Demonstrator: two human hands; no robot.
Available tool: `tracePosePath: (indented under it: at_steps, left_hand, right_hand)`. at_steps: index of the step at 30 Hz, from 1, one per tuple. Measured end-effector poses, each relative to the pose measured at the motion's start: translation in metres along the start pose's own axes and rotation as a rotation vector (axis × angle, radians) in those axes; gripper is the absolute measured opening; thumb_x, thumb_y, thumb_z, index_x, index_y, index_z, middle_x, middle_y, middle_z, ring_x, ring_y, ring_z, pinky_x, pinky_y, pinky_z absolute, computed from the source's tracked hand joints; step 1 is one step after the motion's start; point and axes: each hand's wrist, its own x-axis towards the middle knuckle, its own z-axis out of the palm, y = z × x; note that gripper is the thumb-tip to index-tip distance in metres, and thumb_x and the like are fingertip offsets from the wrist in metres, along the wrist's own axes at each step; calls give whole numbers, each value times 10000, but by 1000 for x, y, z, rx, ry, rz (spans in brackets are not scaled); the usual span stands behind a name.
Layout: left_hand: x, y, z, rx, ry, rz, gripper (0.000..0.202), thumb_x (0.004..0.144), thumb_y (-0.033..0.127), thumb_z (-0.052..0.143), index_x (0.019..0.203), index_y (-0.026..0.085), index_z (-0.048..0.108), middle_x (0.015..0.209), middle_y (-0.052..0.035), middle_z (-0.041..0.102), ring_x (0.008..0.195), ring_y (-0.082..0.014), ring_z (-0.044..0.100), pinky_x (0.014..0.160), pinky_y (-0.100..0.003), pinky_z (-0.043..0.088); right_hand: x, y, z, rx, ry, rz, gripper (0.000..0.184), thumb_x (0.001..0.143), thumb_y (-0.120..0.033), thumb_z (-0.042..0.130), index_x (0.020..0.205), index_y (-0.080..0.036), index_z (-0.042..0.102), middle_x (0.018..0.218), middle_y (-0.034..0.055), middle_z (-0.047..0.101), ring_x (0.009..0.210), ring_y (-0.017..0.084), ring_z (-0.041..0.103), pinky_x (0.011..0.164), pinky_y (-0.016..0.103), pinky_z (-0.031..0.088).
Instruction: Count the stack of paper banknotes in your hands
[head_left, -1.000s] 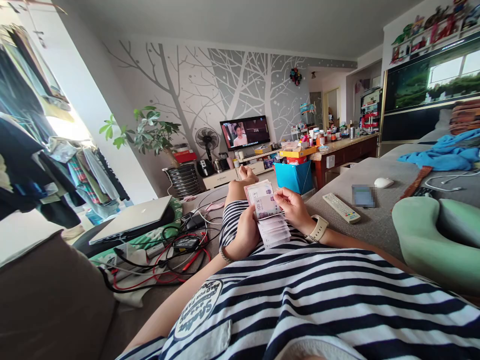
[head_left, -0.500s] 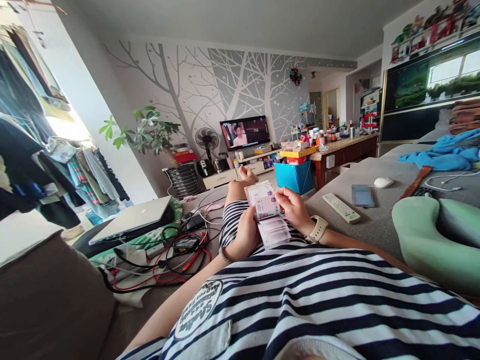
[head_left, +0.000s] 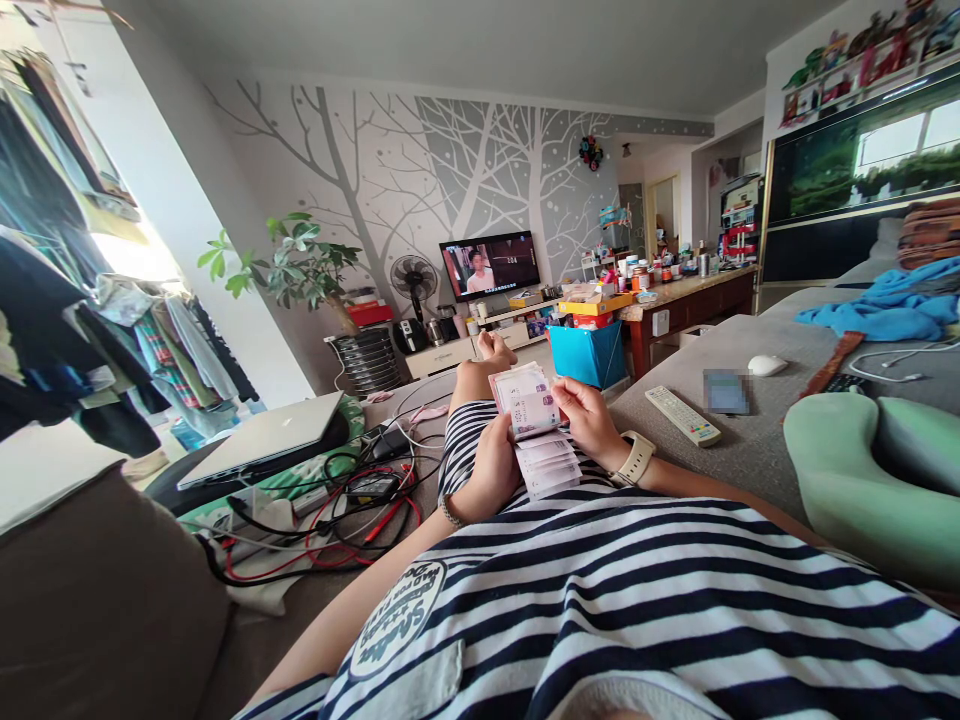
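Painted wall (head_left: 405, 170) rises beyond the banknotes (head_left: 534, 408); I see the left hand (head_left: 491, 468) clamped on their left edge, right hand (head_left: 589, 418) pinching their right.

The laptop (head_left: 264, 438) lies left of the banknotes (head_left: 531, 408), the remote (head_left: 682, 416) right.

Remote (head_left: 683, 416) near white mouse (head_left: 767, 366); laptop (head_left: 262, 438) beside cables (head_left: 386, 521).
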Motion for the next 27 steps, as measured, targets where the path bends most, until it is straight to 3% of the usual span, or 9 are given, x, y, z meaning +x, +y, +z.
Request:
tracePosePath:
  at_steps: [5, 12, 21, 27]
  left_hand:
    - [-2, 2, 2, -27, -20, -4, 98, 733, 283, 616, 728, 194, 657, 750, -28, 688, 767, -205, 643, 747, -303, 499]
    - [-7, 8, 7, -48, -35, -11, 98, 724, 245, 615, 759, 180, 679, 811, -42, 725, 795, -216, 664, 771, -324, 515]
    - [-3, 2, 4, -80, -36, -22, 107, 739, 239, 610, 775, 178, 690, 764, -29, 713, 747, -202, 664, 733, -311, 521]
    - [-5, 7, 10, -178, 0, -121, 143, 769, 274, 604, 840, 184, 689, 893, -67, 728, 909, -252, 690, 791, -347, 537]
  right_hand:
    - [0, 5, -1, 50, -35, 44, 546, 915, -700, 397, 700, -216, 531, 539, -12, 469, 502, 143, 426, 527, 284, 351]
    - [7, 23, -1, -25, 114, 113, 415, 822, -580, 620, 701, -203, 496, 616, -17, 502, 579, 140, 463, 544, 255, 361]
    - [7, 22, 0, -30, 70, 80, 351, 842, -503, 588, 694, -189, 534, 610, -12, 518, 574, 141, 480, 546, 259, 357]
    - [6, 19, 0, -7, 50, 73, 342, 852, -496, 577, 704, -191, 536, 591, -18, 520, 558, 137, 486, 537, 257, 359]
